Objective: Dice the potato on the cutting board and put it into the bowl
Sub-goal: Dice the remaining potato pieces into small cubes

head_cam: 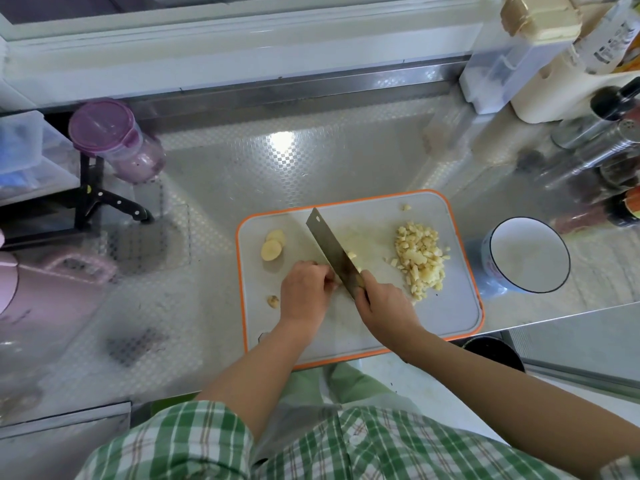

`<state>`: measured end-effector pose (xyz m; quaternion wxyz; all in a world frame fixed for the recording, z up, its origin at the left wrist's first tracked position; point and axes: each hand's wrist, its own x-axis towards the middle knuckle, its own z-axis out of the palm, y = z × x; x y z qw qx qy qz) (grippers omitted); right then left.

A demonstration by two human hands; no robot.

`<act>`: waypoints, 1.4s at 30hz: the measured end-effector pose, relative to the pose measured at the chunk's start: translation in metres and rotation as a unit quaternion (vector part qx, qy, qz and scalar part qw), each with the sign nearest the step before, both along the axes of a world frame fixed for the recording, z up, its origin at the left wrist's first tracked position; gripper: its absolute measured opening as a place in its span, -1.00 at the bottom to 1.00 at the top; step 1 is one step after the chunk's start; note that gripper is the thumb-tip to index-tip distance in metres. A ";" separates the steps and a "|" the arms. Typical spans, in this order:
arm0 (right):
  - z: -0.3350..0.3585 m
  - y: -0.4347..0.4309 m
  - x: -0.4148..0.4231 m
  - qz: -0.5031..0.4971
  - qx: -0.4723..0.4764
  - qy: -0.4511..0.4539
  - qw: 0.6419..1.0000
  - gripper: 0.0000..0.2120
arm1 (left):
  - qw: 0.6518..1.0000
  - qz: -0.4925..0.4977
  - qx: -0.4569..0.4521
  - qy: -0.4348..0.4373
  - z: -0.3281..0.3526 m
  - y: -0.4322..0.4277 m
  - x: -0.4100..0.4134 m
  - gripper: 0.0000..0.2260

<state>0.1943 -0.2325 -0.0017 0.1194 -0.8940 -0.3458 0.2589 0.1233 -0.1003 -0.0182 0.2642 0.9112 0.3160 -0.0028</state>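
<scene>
on the cutting board (450, 313), you're mid-dice. your right grip (384, 306) is wrapped round the cleaver (330, 249) handle, blade down just beside the left grip (304, 292), whose curled fingers pin a potato piece, mostly hidden. the diced pile (420, 259), pale yellow and uneven, sits at the board's right, near the bowl (530, 261) on the table, nothing in it. two round slices (273, 245) lie at the left. next: dice those, then scoop everything over.
</scene>
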 end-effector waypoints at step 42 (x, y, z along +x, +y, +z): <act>0.006 0.007 -0.020 0.010 0.064 0.046 0.997 -0.89 | 0.988 0.148 0.003 -0.040 0.006 0.016 -0.015 -0.89</act>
